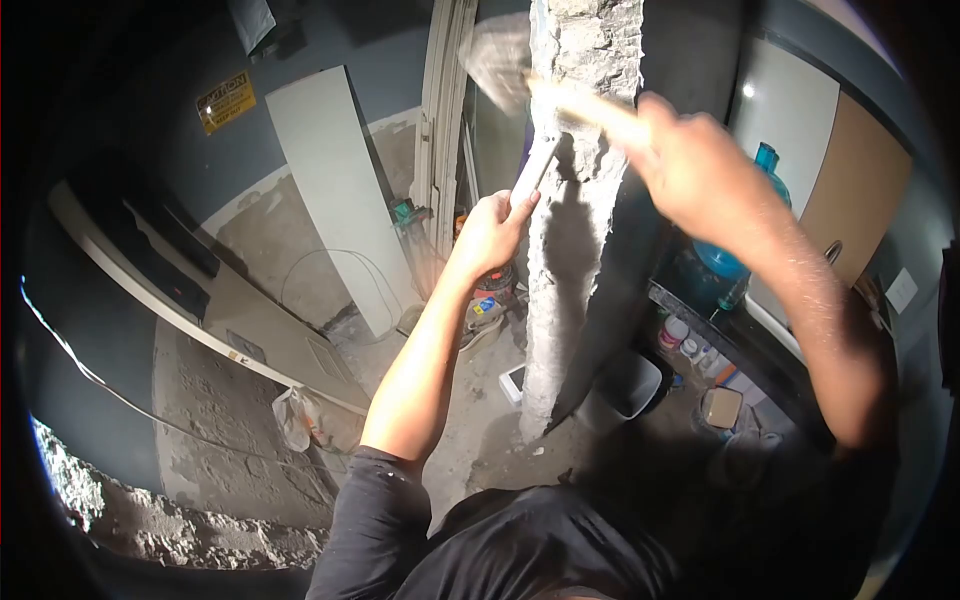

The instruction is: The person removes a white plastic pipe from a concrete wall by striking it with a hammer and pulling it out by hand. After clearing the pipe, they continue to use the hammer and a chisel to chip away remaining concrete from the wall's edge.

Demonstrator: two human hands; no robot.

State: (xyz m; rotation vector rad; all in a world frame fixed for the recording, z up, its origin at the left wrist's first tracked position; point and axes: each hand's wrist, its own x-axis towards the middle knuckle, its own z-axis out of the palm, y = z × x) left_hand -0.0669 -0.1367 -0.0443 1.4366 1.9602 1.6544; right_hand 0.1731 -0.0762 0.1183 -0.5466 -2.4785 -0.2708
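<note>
My left hand [487, 236] is closed around a metal chisel [537, 171], which slants up to the right with its far end at the rough, broken edge of a wall [565, 300]. Raised above and to the right, my right hand [690, 165] grips the light wooden handle of a hammer [590, 108]. The hammer's grey head [497, 62] is smeared by motion and sits left of the wall edge, higher than the chisel. A dark shadow falls on the wall edge below the chisel.
White panels [335, 190] lean at the back left, near a yellow caution sign [227, 102]. A bucket [632, 385] stands right of the wall's foot. A blue water bottle [722, 258] sits on a dark counter [740, 335]. A plastic bag [293, 418] lies lower left.
</note>
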